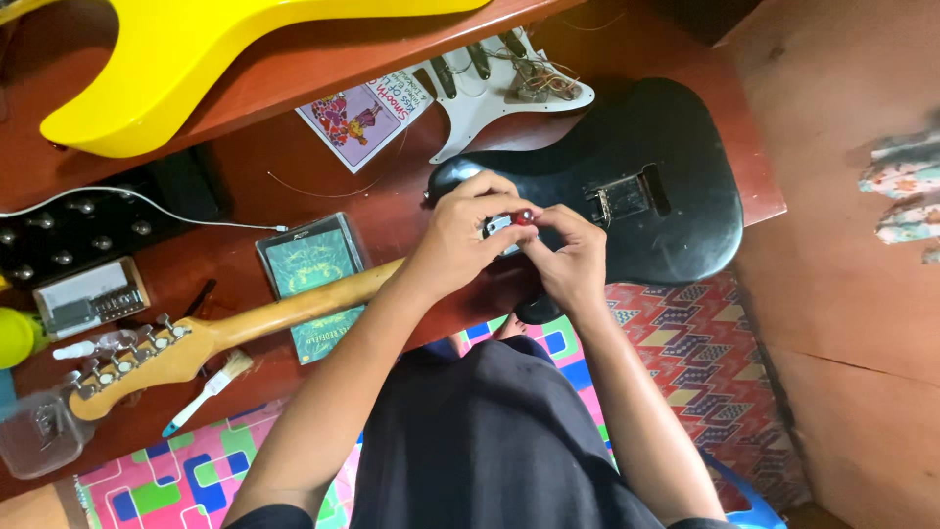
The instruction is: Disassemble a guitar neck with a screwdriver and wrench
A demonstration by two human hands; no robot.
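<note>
My left hand [468, 240] and my right hand [568, 257] meet over the body of a black electric guitar [666, 186] lying on a reddish wooden table [392, 201]. Between the fingertips of both hands sits a small metal part with a red tip [513, 221]; both hands pinch it. The guitar's light wooden neck [294, 313] runs left to a headstock with tuning pegs [127, 367]. How the small part joins the guitar is hidden by my fingers.
A yellow guitar body [196, 49] lies on a shelf at the top left. A white pickguard with wiring [499, 83], a printed booklet [362, 118], a green packet [311, 263], a small brush [211, 387], a clear plastic cup [39, 431] and a black pedal board [78, 230] surround the work. Patterned mats [705, 353] cover the floor.
</note>
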